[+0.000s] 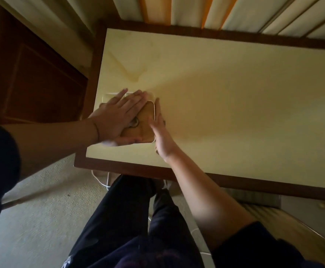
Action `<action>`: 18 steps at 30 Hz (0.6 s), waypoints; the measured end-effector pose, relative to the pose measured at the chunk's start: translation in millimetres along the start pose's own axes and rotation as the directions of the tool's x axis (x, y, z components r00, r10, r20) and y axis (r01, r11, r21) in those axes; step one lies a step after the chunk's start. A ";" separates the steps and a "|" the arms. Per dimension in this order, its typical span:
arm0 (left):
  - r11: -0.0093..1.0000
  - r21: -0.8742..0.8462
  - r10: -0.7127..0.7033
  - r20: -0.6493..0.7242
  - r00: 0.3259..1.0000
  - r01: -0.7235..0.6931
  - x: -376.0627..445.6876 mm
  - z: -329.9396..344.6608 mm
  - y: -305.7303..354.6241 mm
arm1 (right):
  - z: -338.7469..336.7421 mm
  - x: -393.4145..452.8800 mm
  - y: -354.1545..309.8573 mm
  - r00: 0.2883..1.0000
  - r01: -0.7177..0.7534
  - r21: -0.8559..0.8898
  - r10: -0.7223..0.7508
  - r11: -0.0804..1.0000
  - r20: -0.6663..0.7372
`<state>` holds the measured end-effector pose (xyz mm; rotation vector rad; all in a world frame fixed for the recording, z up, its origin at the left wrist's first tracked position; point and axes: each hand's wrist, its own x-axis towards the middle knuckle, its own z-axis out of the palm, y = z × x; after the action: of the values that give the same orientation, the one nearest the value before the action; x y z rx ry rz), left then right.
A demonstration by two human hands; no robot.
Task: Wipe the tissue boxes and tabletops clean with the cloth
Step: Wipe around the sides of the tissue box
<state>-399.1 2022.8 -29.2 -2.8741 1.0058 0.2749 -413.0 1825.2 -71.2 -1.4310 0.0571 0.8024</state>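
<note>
Your left hand (117,115) lies flat on tissue box (142,126) lid, fingers straight, thumb along near side. Your right hand (160,132) presses box's right side, fingers straight, gripping nothing. Box sits at left near corner of cream tabletop (235,105). Cloth not visible.

Tissue box (145,124) sits at near-left corner of tabletop (225,97), left hand (119,115) flat on top, right hand (160,136) against its right side.

Tan-lidded white tissue box (145,124), pale yellow tabletop (235,105) w/ dark brown edge.
</note>
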 end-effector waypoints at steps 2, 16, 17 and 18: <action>1.000 -0.010 -0.006 0.021 1.000 0.007 -0.8 -1.2 0.4 | 0.6 -20.3 14.0 0.999 -0.021 -0.073 0.023 0.997 0.027; 0.995 -0.099 -0.010 0.139 0.990 0.024 -4.4 -11.4 -1.4 | -54.2 -112.7 12.1 0.902 -0.305 -0.111 0.250 0.946 -0.351; 0.993 -0.114 -0.004 0.132 0.991 0.019 -4.7 -10.9 -2.9 | -59.3 -117.5 9.8 0.877 -0.339 -0.294 0.188 0.894 -0.441; 0.991 -0.131 0.002 0.117 0.993 0.014 -5.3 -9.0 -4.2 | -63.6 -122.3 8.9 0.865 -0.342 -0.465 0.080 0.817 -0.495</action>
<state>-399.2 2028.1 -19.3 -2.9354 0.9940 0.5223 -481.7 1712.5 -30.5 -2.1736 0.3919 0.6725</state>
